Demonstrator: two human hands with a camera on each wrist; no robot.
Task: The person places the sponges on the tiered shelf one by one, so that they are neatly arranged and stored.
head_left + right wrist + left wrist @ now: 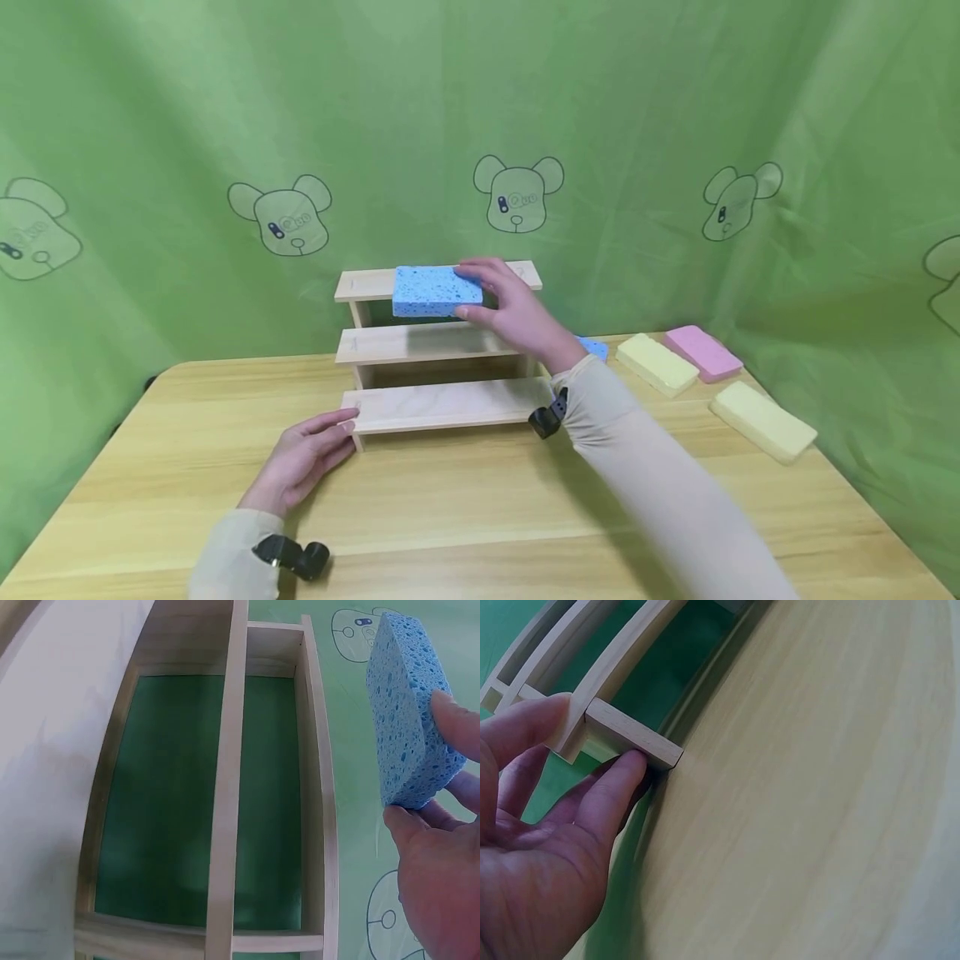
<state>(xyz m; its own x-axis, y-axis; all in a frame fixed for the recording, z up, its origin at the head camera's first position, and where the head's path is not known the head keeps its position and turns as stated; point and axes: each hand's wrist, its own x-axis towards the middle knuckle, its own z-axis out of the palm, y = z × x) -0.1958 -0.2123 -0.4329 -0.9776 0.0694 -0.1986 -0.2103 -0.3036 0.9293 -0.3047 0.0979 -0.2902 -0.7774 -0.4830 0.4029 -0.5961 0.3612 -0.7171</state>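
A blue speckled sponge [431,287] is pinched at its right end by my right hand [517,312], thumb at the lower edge and fingers on top. It overlaps the top step of a three-step wooden shelf [450,404] in the head view. From the right wrist, the same sponge [412,712] shows beyond the shelf's uppermost plank. My left hand [303,458] holds the left end of the shelf's lowest step. In the left wrist view, its fingertips [634,769] touch the end of the shelf's plank and leg [630,735].
Right of the shelf lie two yellow sponges [656,364] and a pink sponge [703,353]. Another blue sponge [595,348] is partly hidden behind my right arm. The wooden table [420,533] meets a green curtain [420,125] printed with bear heads at the back.
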